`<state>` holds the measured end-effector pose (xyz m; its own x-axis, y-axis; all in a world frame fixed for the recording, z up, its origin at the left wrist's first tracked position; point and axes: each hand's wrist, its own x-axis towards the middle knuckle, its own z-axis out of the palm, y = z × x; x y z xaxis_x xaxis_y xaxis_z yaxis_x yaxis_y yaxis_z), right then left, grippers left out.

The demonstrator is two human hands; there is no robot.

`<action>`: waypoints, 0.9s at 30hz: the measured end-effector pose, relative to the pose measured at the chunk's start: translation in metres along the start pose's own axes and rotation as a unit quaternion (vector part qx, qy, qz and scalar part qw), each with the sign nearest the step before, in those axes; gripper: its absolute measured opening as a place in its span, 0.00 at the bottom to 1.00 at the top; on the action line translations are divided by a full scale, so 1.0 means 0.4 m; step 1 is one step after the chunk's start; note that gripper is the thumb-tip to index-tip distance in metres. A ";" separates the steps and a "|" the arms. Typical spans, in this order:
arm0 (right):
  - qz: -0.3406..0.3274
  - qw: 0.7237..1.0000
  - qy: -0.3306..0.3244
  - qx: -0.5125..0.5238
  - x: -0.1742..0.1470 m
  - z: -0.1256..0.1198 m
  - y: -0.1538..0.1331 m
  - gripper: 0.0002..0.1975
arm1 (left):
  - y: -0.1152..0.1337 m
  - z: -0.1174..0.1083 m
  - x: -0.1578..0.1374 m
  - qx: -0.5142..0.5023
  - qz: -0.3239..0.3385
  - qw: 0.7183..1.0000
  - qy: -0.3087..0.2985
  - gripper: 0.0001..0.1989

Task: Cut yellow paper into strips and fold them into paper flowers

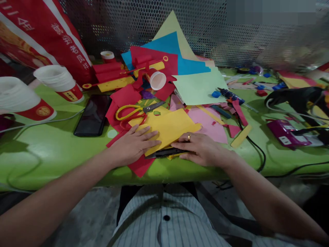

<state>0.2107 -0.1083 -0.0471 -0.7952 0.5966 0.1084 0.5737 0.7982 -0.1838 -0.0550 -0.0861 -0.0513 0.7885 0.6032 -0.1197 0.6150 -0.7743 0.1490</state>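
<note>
Head view: on the green table (64, 151) lies a yellow paper sheet (169, 127), probably light, bendable and easily creased, best taken flat by its edges. The left hand (133, 145) spreads open with nothing gripped, its fingers resting on the sheet's left side; the right hand (202, 149), at the sheet's near right edge, curls around a black utility knife (168, 151), wearing a gold ring (189, 137).

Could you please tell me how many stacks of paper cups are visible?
2: one stack at the picture's left edge, partly cut off; another stack behind it, near the red bag. More may be hidden.
</note>
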 end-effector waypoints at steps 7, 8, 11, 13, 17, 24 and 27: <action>0.079 0.989 0.110 0.065 -0.078 -0.034 0.059 0.17 | 0.001 0.000 0.000 -0.014 0.000 1.000 0.015 0.21; 0.114 0.981 0.148 0.057 -0.082 -0.035 0.082 0.17 | 0.005 -0.001 0.002 -0.016 -0.002 1.000 0.022 0.20; 0.215 0.958 0.184 -0.041 -0.071 -0.028 0.156 0.19 | 0.024 -0.004 0.011 -0.009 -0.018 0.998 0.067 0.20; 0.266 0.944 0.170 -0.094 -0.053 -0.019 0.202 0.21 | 0.040 -0.008 0.017 0.000 -0.049 0.994 0.095 0.20; 0.333 0.923 0.130 -0.140 -0.026 -0.004 0.260 0.21 | 0.063 -0.026 0.030 -0.006 -0.119 0.989 0.092 0.19; 0.203 0.960 0.155 -0.116 -0.002 -0.028 0.218 0.19 | 0.070 -0.069 0.058 -0.060 -0.186 0.981 -0.012 0.17; 0.124 0.985 0.081 -0.086 0.021 -0.034 0.182 0.17 | 0.070 -0.083 0.064 -0.075 -0.197 0.977 -0.032 0.16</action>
<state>0.2485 -0.0438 -0.0463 -0.5930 0.7694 0.2374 0.7822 0.6204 -0.0570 -0.0175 -0.0861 -0.0176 0.4915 0.8318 -0.2578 0.8682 -0.4449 0.2197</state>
